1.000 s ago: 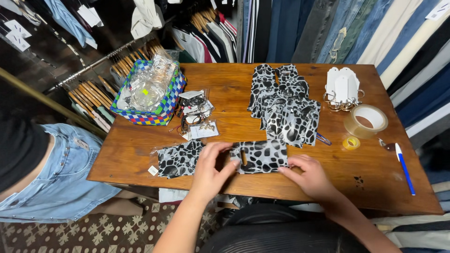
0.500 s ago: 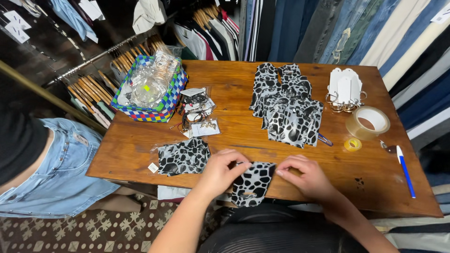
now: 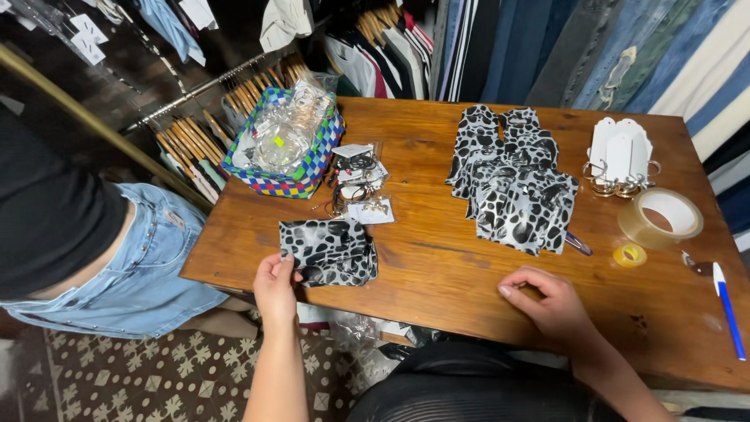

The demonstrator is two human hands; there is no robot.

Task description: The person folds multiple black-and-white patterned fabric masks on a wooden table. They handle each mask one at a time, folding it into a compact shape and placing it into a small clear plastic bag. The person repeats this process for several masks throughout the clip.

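Note:
A folded black-and-white spotted cloth piece [image 3: 332,250] lies near the front left edge of the wooden table [image 3: 437,234]. My left hand [image 3: 276,286] grips its front left corner at the table's edge. My right hand [image 3: 547,301] rests on the bare wood at the front right, fingers curled loosely, holding nothing. A pile of several similar spotted cloth pieces [image 3: 512,184] lies further back, in the middle right of the table.
A checkered basket [image 3: 308,168] of clear packets stands back left, small packaged trinkets [image 3: 358,184] beside it. White tags with rings [image 3: 621,156], a tape roll [image 3: 660,217], a small yellow roll [image 3: 629,255] and a blue pen [image 3: 726,309] lie right. A person in denim [image 3: 117,266] stands left.
The second spotted piece I held in both hands has gone left onto the first one. My left hand moved left with it; my right hand let go and drew right.

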